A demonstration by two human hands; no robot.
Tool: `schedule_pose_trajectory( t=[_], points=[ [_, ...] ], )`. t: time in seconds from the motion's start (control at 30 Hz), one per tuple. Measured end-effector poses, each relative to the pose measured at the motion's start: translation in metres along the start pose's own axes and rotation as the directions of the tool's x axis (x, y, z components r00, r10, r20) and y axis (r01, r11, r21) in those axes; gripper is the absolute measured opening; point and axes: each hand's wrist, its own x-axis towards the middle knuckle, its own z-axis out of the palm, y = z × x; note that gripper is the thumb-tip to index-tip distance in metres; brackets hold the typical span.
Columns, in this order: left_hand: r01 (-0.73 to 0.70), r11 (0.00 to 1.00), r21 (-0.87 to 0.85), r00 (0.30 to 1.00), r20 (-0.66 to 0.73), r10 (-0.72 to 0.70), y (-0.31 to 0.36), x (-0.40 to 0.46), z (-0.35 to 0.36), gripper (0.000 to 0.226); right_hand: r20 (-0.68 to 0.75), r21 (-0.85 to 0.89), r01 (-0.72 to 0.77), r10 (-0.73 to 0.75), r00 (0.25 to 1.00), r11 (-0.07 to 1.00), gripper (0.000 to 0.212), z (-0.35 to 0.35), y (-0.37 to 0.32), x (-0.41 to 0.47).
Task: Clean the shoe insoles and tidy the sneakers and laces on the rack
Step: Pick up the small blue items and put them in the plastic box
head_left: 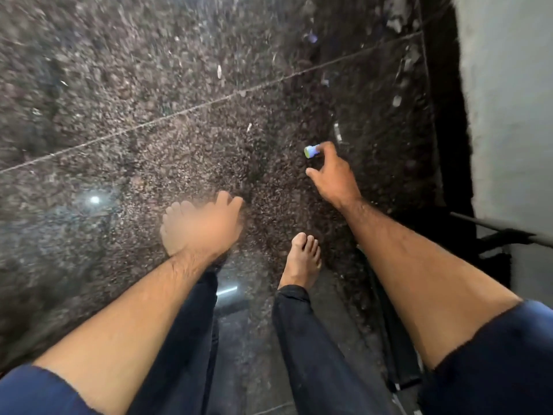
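**Small sponge in hand, shoes nowhere in the picture**

We look straight down at a dark speckled stone floor [149, 100], and the person stands barefoot on it, one bare foot [302, 259] planted between the two arms. No sneakers, no insoles, no laces in sight here; whether the dark metal frame [496, 232] at the right edge, against the pale wall [508, 115], belongs to the rack I cannot tell.

The right hand [332, 175] is out in front, and there is the grip: its fingertips pinch a small block, green on one face and blue behind it, most likely a little cleaning sponge [310, 151]. Only the fingertips are on it. The thumb sticks out below, apart from the block, so the hold looks light, fingers bent and not wrapped round. The block is in the air above the floor, touching nothing else that I can see.

The left hand [203, 226] hangs blurred over the other foot, fingers loosely curled, nothing in it.

My read: this is a fetching step, the cleaning tool carried toward the work, with the scrubbing of the insoles not yet begun. The next move calls for turning to wherever the shoes sit, taking an insole with the free left hand, and firming up that fingertip pinch, since a hold this slight could let the block slip once it is pressed against anything.
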Motion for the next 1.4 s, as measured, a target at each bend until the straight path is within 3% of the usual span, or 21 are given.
schedule_pose_trajectory(
  t=[0.1, 0.2, 0.23, 0.27, 0.3, 0.33, 0.4, 0.43, 0.53, 0.63, 0.7, 0.77, 0.83, 0.93, 1.03, 1.2, 1.27, 1.4],
  points=[
    [0.006, 1.0, -0.029, 0.997, -0.071, -0.008, 0.012, 0.014, 0.016, 0.059, -0.034, -0.009, 0.001, -0.001, 0.999, 1.0, 0.054, 0.021, 0.008, 0.028],
    [0.063, 0.984, -0.164, 0.996, 0.075, -0.051, -0.105, 0.145, 0.255, 0.062, -0.049, -0.039, -0.025, 0.023, 0.999, 0.999, 0.04, 0.036, 0.012, 0.046],
    [0.066, 0.966, -0.249, 0.998, 0.037, -0.058, -0.131, 0.17, 0.295, 0.065, -0.042, -0.053, -0.04, 0.038, 0.998, 0.998, 0.035, 0.04, 0.012, 0.05],
    [0.014, 0.946, -0.324, 1.0, 0.03, -0.004, -0.144, 0.166, 0.299, 0.054, -0.03, -0.067, -0.056, 0.054, 0.998, 0.996, 0.03, 0.042, 0.012, 0.052],
    [0.026, 0.952, -0.306, 0.999, 0.027, -0.019, -0.132, 0.145, 0.272, 0.036, -0.015, -0.069, -0.067, 0.066, 0.998, 0.995, 0.027, 0.044, 0.012, 0.053],
    [0.056, 0.971, -0.232, 0.998, 0.032, -0.049, -0.096, 0.117, 0.207, 0.028, 0.002, -0.056, -0.074, 0.074, 0.997, 0.996, 0.025, 0.045, 0.012, 0.053],
    [-0.012, 0.965, -0.261, 0.999, 0.039, 0.023, -0.015, 0.044, 0.053, 0.023, 0.048, -0.005, -0.077, 0.077, 0.996, 0.997, 0.023, 0.045, 0.011, 0.049],
    [-0.039, 0.945, -0.324, 0.999, -0.008, 0.039, -0.01, 0.04, 0.038, 0.018, 0.075, 0.024, -0.075, 0.073, 0.995, 0.997, 0.023, 0.044, 0.011, 0.044],
    [0.095, 0.933, -0.348, 0.994, 0.086, -0.069, -0.02, 0.028, 0.034, 0.015, 0.128, 0.128, -0.077, 0.06, 0.99, 0.989, 0.018, 0.038, 0.006, 0.017],
    [0.04, 0.932, -0.36, 0.999, 0.033, -0.03, -0.003, -0.007, -0.011, 0.016, 0.129, 0.27, -0.128, 0.096, 0.987, 0.954, 0.015, 0.032, -0.005, -0.024],
    [0.052, 0.961, -0.273, 0.996, -0.061, -0.071, 0.001, -0.038, -0.044, 0.025, 0.149, 0.344, -0.196, 0.153, 0.977, 0.918, 0.016, 0.024, -0.019, -0.06],
    [0.065, 0.968, -0.241, 0.997, -0.034, -0.075, -0.002, -0.068, -0.071, 0.037, 0.19, 0.412, -0.241, 0.175, 0.966, 0.879, 0.013, 0.009, -0.035, -0.101],
    [0.006, 0.962, -0.274, 1.0, -0.003, -0.007, -0.007, -0.097, -0.095, 0.042, 0.205, 0.438, -0.246, 0.17, 0.964, 0.865, 0.007, -0.014, -0.053, -0.147],
    [-0.082, 0.94, -0.331, 0.996, 0.009, 0.09, -0.01, -0.152, -0.157, 0.042, 0.186, 0.474, -0.242, 0.172, 0.967, 0.847, 0.025, -0.055, -0.083, -0.215],
    [-0.22, 0.882, -0.418, 0.975, -0.121, 0.186, -0.01, -0.208, -0.225, 0.026, 0.176, 0.504, -0.264, 0.202, 0.963, 0.822, 0.031, -0.106, -0.113, -0.281],
    [-0.47, 0.789, -0.396, 0.88, -0.284, 0.381, -0.016, -0.29, -0.314, 0.035, 0.087, 0.532, -0.188, 0.167, 0.982, 0.825, 0.02, -0.189, -0.153, -0.391],
    [-0.578, 0.747, -0.329, 0.814, -0.291, 0.503, -0.01, -0.325, -0.348, 0.033, 0.015, 0.582, -0.138, 0.159, 0.987, 0.802, 0.017, -0.214, -0.166, -0.435],
    [-0.638, 0.712, -0.294, 0.77, -0.245, 0.589, 0.017, -0.384, -0.4, 0.037, -0.134, 0.662, -0.033, 0.161, 0.978, 0.749, 0.014, -0.241, -0.175, -0.516]
  ],
)
